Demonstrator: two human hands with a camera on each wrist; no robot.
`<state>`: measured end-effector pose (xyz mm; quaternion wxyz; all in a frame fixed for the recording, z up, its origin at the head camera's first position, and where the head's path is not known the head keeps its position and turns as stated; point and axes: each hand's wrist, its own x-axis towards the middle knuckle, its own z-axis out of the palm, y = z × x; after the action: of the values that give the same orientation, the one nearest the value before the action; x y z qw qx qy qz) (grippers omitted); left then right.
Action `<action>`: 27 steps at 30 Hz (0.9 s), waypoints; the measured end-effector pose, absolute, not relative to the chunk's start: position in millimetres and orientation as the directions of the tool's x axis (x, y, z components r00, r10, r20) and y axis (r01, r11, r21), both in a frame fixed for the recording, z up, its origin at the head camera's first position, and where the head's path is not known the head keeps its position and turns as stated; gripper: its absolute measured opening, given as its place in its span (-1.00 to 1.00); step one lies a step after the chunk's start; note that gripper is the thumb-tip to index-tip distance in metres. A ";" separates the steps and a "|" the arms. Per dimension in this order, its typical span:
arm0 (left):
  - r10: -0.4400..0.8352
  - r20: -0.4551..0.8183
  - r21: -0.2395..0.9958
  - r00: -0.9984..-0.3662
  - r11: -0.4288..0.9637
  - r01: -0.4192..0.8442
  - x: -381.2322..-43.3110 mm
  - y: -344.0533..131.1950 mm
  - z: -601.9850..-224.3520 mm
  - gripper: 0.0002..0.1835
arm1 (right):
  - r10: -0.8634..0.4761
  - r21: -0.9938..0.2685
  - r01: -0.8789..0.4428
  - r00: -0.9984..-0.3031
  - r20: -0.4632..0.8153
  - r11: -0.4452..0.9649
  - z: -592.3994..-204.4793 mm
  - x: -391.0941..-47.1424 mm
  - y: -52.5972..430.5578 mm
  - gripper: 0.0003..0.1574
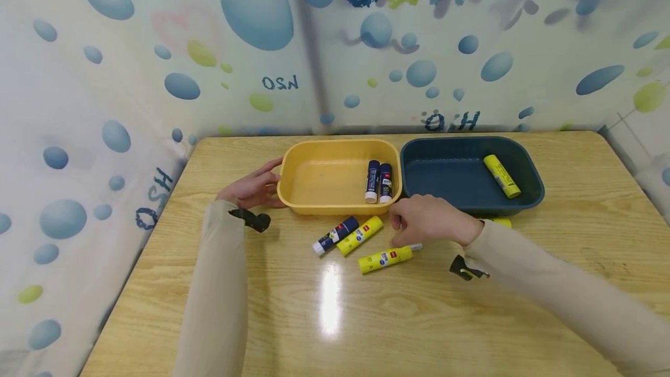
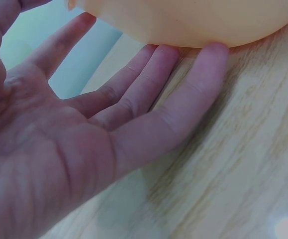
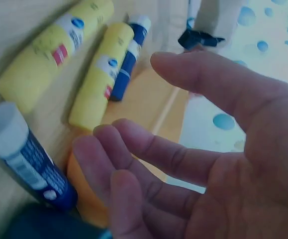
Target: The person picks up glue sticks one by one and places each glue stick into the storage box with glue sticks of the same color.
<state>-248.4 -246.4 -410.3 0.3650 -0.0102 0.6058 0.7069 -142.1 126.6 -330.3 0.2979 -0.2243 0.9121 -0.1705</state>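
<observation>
My left hand (image 1: 257, 186) is at the left end of the yellow bin (image 1: 314, 209), its fingertips against the bin's wall in the left wrist view. Two navy glue sticks (image 1: 385, 182) stand inside that bin's right end. Over the table, just in front of where the bins meet, my right hand (image 1: 426, 220) has loosely bent fingers with nothing between them. Below it lies a navy glue stick with a pale cap (image 3: 37, 164), mostly hidden in the head view. A yellow glue stick (image 1: 385, 259) lies nearby, and left of it another yellow glue stick (image 1: 360, 235) beside a navy one (image 1: 336, 236).
The dark blue bin (image 1: 445, 176) stands right of the yellow bin, with one yellow glue stick (image 1: 501, 176) in it. Another yellow piece (image 1: 502, 223) peeks out behind my right wrist. A patterned curtain (image 1: 335, 74) hangs behind the wooden table (image 1: 324, 330).
</observation>
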 end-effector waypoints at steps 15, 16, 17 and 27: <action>0.469 -0.489 0.832 -0.736 -0.002 -0.554 -247.7 -246.4 -410.5 -0.31 | -0.624 -0.436 -0.459 -0.670 -0.402 0.774 -365.4 -120.2 99.4 -0.72; 0.472 -0.486 0.834 -0.736 -0.001 -0.552 -247.7 -246.5 -410.5 -0.31 | -0.622 -0.437 -0.457 -0.671 -0.403 0.775 -367.4 -119.9 98.2 -0.72; 0.475 -0.483 0.835 -0.736 -0.002 -0.550 -247.8 -246.6 -410.5 -0.30 | -0.625 -0.437 -0.460 -0.672 -0.398 0.773 -369.6 -119.7 97.2 -0.71; 0.494 -0.467 0.839 -0.733 -0.013 -0.543 -247.8 -246.3 -409.0 -0.29 | -0.665 -0.419 -0.525 -0.661 -0.348 0.741 -379.9 -121.0 92.3 -0.69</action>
<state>-247.8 -246.3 -409.0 0.3647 -0.0203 0.6005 0.7113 -121.0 92.3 -379.9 0.2456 -0.3304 0.9001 -0.1425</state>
